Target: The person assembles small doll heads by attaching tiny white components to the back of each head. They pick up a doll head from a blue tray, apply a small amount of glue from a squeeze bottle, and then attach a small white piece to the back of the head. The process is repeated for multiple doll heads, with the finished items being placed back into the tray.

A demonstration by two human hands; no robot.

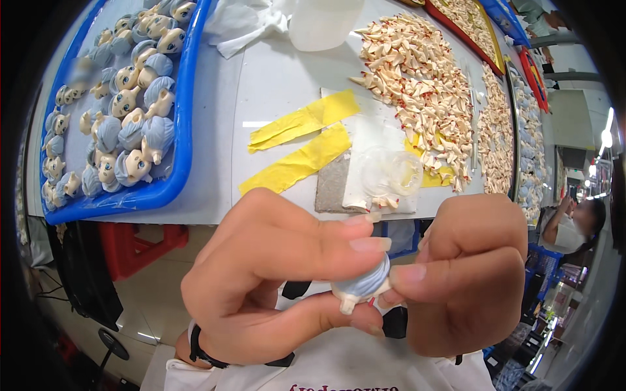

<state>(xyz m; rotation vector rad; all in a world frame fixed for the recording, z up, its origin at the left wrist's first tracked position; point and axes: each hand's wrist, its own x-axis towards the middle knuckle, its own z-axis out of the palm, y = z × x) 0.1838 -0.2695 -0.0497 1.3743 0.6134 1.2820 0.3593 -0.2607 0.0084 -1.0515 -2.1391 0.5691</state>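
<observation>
Above my lap, near the table's front edge, my left hand (274, 274) grips a small doll head (365, 283) with light blue moulded hair, fingers on top and thumb underneath. A cream stub sticks out at its lower left. My right hand (466, 274) is closed in a pinch at the head's right side, on a small cream piece (386, 287) mostly covered by my fingertips. A red bit shows just below it. Whether the piece is joined to the head cannot be told. Beyond my hands lies a heap of small pointed cream pieces (417, 72) with red ends.
A blue tray (186, 130) of similar doll heads stands at the left. Yellow tape strips (306, 120), a white board (365, 117) and a clear round plastic item (391, 173) lie mid-table. A red stool (140, 247) is below. Another person (570, 225) sits at far right.
</observation>
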